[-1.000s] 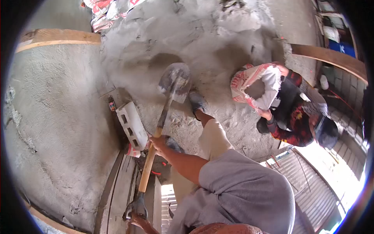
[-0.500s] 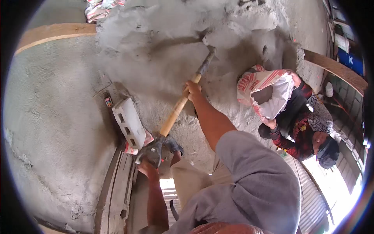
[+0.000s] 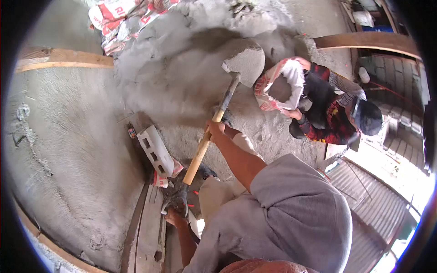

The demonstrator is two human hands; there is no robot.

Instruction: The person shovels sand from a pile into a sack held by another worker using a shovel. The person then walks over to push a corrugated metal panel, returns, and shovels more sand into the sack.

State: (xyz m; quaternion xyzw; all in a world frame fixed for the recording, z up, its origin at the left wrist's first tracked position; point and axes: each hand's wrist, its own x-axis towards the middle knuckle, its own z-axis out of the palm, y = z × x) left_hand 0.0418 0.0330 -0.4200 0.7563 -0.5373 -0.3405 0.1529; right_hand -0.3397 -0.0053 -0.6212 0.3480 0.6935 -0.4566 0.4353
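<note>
I hold a shovel (image 3: 197,161) with both hands. My left hand (image 3: 175,217) is closed around its dark grip at the bottom of the view. Further up, my right hand (image 3: 215,129) is wrapped round the wooden shaft. Grey sandy material (image 3: 248,63) covers the raised shovel blade, whose tip points up the view. Just right of the blade is a white-and-red sack (image 3: 267,89), its mouth open and grey material inside. A co-worker's two hands (image 3: 296,113) hold the sack's rim.
A co-worker (image 3: 337,107) in a dark cap crouches at the right. Left of the shovel stand a hollow concrete block (image 3: 157,150) and a small can (image 3: 131,131). Crumpled sacks (image 3: 114,20) lie at the upper left. Wooden boards (image 3: 68,59) border a smooth grey surface (image 3: 77,150).
The shovel blade has come up out of the grey pile, loaded, and now is beside the sack. The view has shifted, and the co-worker still holds the sack open.
</note>
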